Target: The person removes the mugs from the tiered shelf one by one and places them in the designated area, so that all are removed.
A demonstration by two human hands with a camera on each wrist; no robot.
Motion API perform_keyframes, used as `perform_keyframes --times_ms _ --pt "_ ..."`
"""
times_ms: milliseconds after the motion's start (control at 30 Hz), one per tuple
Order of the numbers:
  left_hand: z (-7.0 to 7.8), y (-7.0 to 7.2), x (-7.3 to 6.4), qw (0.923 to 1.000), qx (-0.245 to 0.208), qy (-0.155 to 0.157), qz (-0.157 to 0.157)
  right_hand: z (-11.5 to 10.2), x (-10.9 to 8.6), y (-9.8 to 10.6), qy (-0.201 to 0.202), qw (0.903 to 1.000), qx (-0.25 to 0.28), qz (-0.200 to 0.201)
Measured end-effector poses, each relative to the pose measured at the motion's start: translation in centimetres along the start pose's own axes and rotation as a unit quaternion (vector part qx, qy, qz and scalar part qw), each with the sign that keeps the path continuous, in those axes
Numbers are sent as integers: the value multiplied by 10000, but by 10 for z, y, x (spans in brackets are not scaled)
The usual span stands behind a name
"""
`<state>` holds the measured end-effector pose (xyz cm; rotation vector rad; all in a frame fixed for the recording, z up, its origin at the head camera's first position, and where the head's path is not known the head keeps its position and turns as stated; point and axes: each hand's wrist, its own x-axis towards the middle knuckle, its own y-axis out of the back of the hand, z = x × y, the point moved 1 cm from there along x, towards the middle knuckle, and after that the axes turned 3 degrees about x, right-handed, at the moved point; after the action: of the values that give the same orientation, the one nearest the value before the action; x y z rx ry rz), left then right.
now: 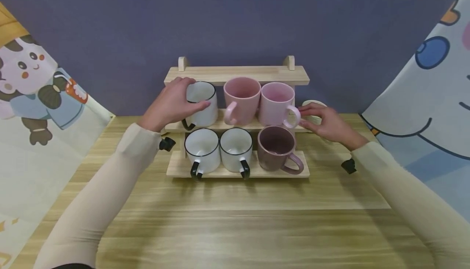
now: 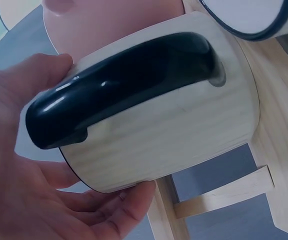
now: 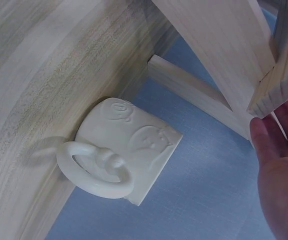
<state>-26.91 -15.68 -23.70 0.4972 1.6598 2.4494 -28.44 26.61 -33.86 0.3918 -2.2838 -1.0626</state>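
Observation:
My left hand [image 1: 174, 101] grips the rim of a white mug [image 1: 205, 116] with a black handle [image 2: 129, 82], thumb on one side and fingers on the other. That mug is at the left end of the middle tier of a wooden rack [image 1: 238, 72]. At the tier's right end, my right hand [image 1: 327, 122] holds the end of the wooden plank [image 3: 279, 95] with its fingertips. Close by those fingers is the handle of a light pink mug [image 1: 275, 105]. A deeper pink mug [image 1: 243, 101] stands between the white and light pink ones.
On the bottom tier are two white mugs with black handles, a left one [image 1: 202, 150] and a middle one [image 1: 236, 150], and a dark mauve mug [image 1: 275, 148] at right. A cream mug [image 3: 126, 142] stands on the wooden table [image 1: 238, 228] behind the right hand, by the blue-grey backdrop [image 1: 235, 20].

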Motion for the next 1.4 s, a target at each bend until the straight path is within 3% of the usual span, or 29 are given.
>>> perform_keyframes --times_ms 267,500,933,1400 --pt "-6 1 -2 9994 -62 -251 236 1 0 0 -11 9999 118 -21" --pt "-18 10 -15 9975 -120 -324 609 -2 -2 -1 -107 9999 87 -35" --pt "-46 41 -52 9958 21 375 831 1 -2 -2 -15 9999 117 45" --pt "-92 45 -96 9919 392 778 923 -1 -4 -4 -10 9997 226 78"
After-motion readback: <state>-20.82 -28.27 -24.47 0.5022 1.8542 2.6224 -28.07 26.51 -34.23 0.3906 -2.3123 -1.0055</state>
